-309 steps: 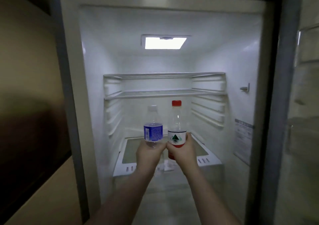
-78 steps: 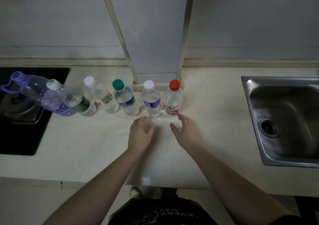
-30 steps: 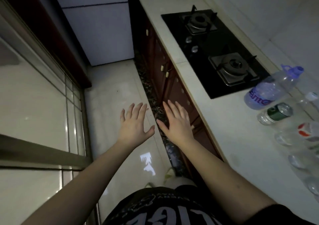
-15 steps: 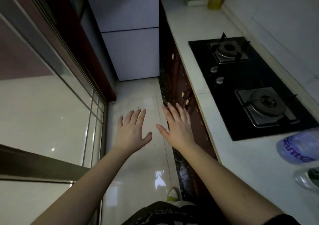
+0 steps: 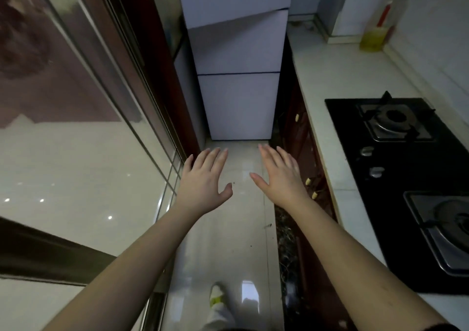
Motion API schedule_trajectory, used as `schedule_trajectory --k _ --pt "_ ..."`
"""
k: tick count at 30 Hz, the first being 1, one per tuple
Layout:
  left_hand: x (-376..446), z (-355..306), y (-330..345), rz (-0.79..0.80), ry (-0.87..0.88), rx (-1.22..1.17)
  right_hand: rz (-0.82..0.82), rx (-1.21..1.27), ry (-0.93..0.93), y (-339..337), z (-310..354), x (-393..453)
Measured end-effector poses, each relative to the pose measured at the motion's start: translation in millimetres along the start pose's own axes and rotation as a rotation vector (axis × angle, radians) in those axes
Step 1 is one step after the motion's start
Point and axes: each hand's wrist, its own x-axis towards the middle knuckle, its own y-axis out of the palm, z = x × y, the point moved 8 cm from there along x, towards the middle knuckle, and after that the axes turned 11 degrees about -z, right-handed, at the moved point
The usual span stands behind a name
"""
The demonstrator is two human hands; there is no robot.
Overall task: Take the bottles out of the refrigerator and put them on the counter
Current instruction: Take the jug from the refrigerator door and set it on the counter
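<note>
Left hand and right hand are reaching ahead, fingers spread, holding nothing. Fridge is sitting ahead, doors closed; bottles aren't showing. Risk: glossy floor, slipping underfoot.
</note>
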Motion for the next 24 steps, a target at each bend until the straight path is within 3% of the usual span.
schedule_trajectory --k 13,24 --pt "123.9 135.0 10.0 -0.049 -0.014 0.049 -0.082 -0.094 -0.08 27.1 77.8 148.1" --pt "252.8 137.0 36.2 -0.157 0.085 -0.006 -0.182 -0.16 -0.117 25.7 60.8 263.6"
